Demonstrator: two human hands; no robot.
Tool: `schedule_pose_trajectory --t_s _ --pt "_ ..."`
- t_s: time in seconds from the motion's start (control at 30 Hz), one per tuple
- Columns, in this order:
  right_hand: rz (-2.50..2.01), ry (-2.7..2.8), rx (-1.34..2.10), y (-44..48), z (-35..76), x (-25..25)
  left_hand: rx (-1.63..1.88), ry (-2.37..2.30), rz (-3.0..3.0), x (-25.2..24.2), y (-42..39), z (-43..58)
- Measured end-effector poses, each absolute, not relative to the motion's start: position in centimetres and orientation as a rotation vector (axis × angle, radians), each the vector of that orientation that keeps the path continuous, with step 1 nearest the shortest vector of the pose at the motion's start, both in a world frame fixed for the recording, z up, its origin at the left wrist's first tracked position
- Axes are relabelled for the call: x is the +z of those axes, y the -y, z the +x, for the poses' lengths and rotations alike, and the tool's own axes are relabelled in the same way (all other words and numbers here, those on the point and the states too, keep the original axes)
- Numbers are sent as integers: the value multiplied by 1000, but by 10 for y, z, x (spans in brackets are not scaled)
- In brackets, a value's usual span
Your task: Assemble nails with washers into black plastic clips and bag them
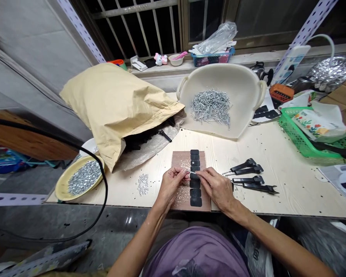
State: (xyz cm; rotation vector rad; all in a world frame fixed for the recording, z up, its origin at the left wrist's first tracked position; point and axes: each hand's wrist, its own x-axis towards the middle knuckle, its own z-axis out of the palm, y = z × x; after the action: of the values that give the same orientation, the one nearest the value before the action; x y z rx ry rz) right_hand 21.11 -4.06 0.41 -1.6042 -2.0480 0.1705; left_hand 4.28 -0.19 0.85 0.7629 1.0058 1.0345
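Black plastic piece sits at the centre of the frame, pinched from both sides: the left hand and the right hand close their fingertips on it, just above a brown board. A row of black pieces runs up the board. Finished black parts lie right of the right hand. In the upper middle, a white basin holds nails. Print on the flowered packet at the right edge is too small to read.
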Motion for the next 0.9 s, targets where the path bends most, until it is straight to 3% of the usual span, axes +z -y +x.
schedule_pose_trajectory --t_s 0.67,0.9 --pt "-1624 2041 -102 34 216 5 1038 -1038 683 -3 -5 60" --pt "-1627 1948 56 31 214 -2 1095 -1009 673 -3 -4 64"
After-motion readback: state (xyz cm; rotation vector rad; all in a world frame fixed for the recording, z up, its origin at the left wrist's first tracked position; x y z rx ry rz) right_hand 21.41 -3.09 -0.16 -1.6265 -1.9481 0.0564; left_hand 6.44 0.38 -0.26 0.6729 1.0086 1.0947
